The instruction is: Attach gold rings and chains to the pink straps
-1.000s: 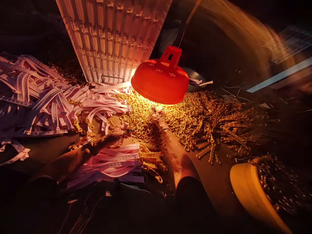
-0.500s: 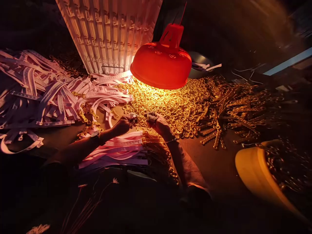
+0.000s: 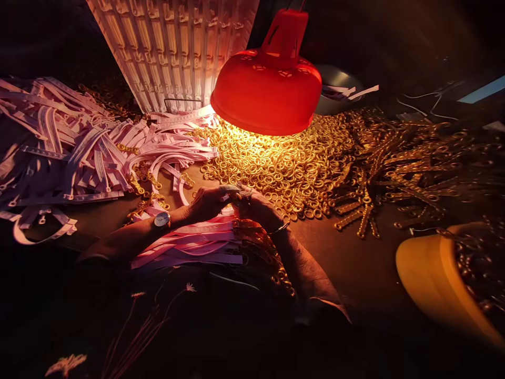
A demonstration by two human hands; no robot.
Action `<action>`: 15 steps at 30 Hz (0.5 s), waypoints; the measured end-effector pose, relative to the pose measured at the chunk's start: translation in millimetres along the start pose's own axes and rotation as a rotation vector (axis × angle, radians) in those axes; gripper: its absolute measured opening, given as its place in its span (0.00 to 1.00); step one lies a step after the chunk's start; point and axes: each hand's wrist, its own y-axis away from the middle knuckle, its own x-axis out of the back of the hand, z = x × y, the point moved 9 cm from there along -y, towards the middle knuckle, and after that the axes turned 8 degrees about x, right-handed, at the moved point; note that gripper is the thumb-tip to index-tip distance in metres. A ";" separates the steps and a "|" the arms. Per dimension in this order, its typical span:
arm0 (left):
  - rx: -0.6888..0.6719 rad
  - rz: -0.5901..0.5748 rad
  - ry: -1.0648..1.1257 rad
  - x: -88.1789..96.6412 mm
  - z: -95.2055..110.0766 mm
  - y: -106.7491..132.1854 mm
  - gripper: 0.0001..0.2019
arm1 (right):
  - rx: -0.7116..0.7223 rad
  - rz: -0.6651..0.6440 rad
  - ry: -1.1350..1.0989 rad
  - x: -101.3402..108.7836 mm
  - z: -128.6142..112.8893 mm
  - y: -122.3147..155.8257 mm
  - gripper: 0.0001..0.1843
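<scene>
My left hand and my right hand meet in front of the gold ring pile, fingers pinched closed and touching. What they hold is small and mostly hidden; a tiny bright gold edge shows between the fingertips. Dark wraps cover some of the fingers. Just below the hands lie pink straps with printed markings, side by side. To their right, gold chain-like pieces spread under my right forearm.
A red lamp hangs low over the rings. Pink straps heap up at left, and twisted gold pieces at right. A yellow container of metal parts stands front right. Behind are a ribbed panel and a bowl.
My hands have come together from slightly apart. My left hand has turned over, bringing the wristwatch face into view. The camera view has shifted slightly.
</scene>
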 end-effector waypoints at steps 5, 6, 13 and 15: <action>0.028 0.076 0.155 4.7 -12.3 -5.7 0.09 | -0.076 0.044 -0.154 -6.7 9.5 -2.4 0.20; 0.052 0.062 0.188 4.7 -13.8 -6.4 0.09 | -0.032 0.094 -0.104 -2.2 6.6 -2.4 0.21; 0.128 0.007 0.294 1.5 -14.5 -5.6 0.12 | 0.324 0.193 0.327 2.4 -33.5 6.5 0.25; 0.126 -0.031 0.355 -4.5 -16.9 -9.3 0.13 | 0.329 0.150 0.363 -1.2 -30.6 3.4 0.24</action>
